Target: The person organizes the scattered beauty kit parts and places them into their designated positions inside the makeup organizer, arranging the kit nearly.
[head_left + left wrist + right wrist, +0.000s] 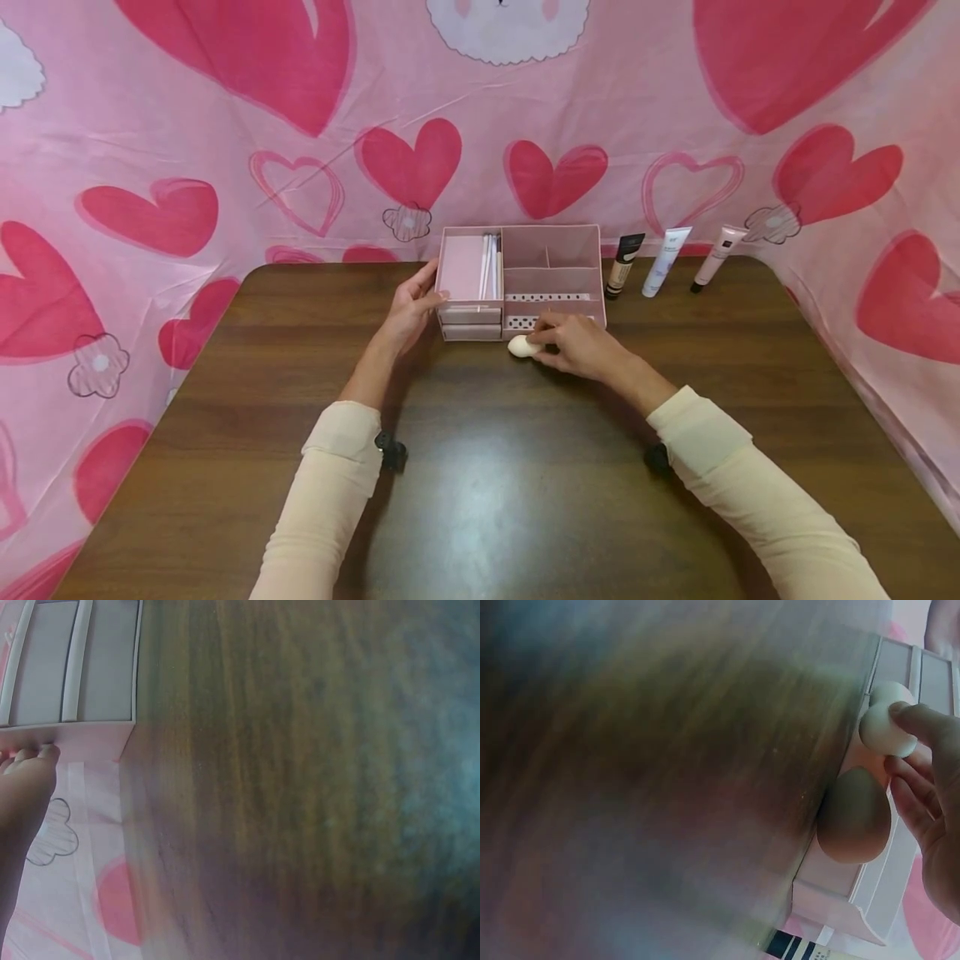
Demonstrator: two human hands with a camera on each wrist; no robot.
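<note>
A pink desk organizer (551, 237) stands at the back of the table. At its left side my left hand (411, 307) grips it, thumb over the front left edge and fingers along the side wall. My right hand (581, 346) pinches a cream makeup sponge (521, 347) at the organizer's front. In the right wrist view this sponge (887, 729) looks two-lobed, between thumb and fingers. A brown egg-shaped sponge (855, 816) lies close to it by the organizer's front; the right hand hides it in the head view.
Three tubes stand right of the organizer: a black-capped beige tube (622, 267), a pale lilac tube (666, 262) and a pink tube (718, 258). Thin white sticks (489, 267) stand in the organizer's left part, above two drawers (471, 323). Heart-patterned cloth (480, 100) hangs behind the table (480, 467).
</note>
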